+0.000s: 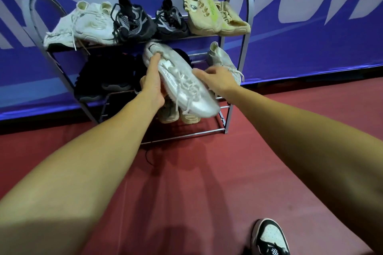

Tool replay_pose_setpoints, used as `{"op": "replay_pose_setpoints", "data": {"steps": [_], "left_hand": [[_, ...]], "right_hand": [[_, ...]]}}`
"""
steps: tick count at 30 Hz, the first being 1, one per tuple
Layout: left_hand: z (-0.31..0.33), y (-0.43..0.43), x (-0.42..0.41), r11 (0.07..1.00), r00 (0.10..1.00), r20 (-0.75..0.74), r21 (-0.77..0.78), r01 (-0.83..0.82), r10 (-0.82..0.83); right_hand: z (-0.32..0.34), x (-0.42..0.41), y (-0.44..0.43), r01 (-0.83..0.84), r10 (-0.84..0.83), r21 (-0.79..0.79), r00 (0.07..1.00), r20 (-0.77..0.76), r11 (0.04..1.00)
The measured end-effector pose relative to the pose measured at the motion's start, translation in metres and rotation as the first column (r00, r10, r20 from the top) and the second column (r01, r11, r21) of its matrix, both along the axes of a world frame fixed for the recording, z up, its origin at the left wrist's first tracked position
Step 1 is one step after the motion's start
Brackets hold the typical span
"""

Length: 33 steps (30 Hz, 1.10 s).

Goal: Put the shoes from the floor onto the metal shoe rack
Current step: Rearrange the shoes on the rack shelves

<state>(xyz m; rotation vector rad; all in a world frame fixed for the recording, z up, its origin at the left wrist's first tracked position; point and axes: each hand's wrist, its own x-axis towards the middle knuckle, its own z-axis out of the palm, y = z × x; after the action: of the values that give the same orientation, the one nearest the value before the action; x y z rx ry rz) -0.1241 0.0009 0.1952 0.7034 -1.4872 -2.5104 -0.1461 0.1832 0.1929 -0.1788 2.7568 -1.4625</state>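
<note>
- A white sneaker (182, 83) is held in the air in front of the metal shoe rack (186, 136), level with its middle shelf. The heel is tilted up and toward the rack and the toe down and to the right. Its outline is somewhat blurred.
- The sneaker is gripped by the left hand (152, 80) along its left side, with the thumb laid up near the collar and the fingers curled under the sole.
- The right hand (217, 80) is held at the sneaker's right edge with its fingers bent and its thumb against the upper. Whether the shoe is actually grasped by this hand cannot be told.
- The top shelf is filled from left to right by a white pair (83, 25), a black-and-grey pair (132, 23) and a beige pair (209, 14).
- On the middle shelf, black shoes (99, 76) are seen at the left and a single white shoe (223, 60) at the right end, just behind the right hand.
- A tan pair (178, 116) is set on the bottom shelf, partly hidden by the held sneaker.
- The rack is stood on a red floor (207, 182) against a blue banner (310, 37) with pale lettering.
- A thin black lace (149, 157) is seen on the floor just in front of the rack.
- A black-and-white shoe (269, 238), worn on the person's foot, is seen at the lower edge.
</note>
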Motion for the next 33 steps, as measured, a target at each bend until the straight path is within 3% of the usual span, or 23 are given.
{"op": "replay_pose_setpoints", "data": {"steps": [3, 9, 14, 20, 25, 30, 33], "left_hand": [[0.002, 0.004, 0.002, 0.998, 0.998, 0.003, -0.022, 0.058, -0.058], [0.004, 0.001, 0.001, 0.978, 0.988, -0.041, -0.155, 0.14, -0.148], [0.005, 0.009, 0.007, 0.855, 0.935, 0.052, -0.391, 0.342, -0.351], [-0.003, 0.022, 0.012, 0.77, 0.854, 0.13, -0.38, 0.513, -0.504], [-0.005, 0.043, 0.001, 0.818, 0.906, 0.114, -0.394, 0.418, -0.408], [-0.007, 0.057, -0.024, 0.874, 0.969, 0.056, -0.422, 0.24, -0.239], [-0.008, 0.06, -0.034, 0.884, 0.982, 0.039, -0.43, 0.185, -0.186]], "right_hand": [[-0.007, 0.006, 0.006, -0.204, 0.221, -0.122, 0.963, 0.153, 0.971], [-0.009, 0.009, 0.02, -0.21, 0.316, -0.364, 0.911, 0.263, 0.908], [-0.009, 0.002, 0.031, 0.001, 0.096, -0.495, 0.98, 0.172, 0.869], [-0.008, -0.008, 0.03, 0.155, -0.116, -0.488, 0.987, 0.109, 0.859], [-0.007, -0.017, 0.029, 0.243, -0.182, -0.528, 0.969, 0.166, 0.813], [-0.009, -0.012, 0.036, 0.337, -0.323, -0.217, 0.941, 0.101, 0.916], [-0.005, -0.009, 0.041, 0.263, -0.219, -0.313, 0.961, 0.169, 0.913]]}}
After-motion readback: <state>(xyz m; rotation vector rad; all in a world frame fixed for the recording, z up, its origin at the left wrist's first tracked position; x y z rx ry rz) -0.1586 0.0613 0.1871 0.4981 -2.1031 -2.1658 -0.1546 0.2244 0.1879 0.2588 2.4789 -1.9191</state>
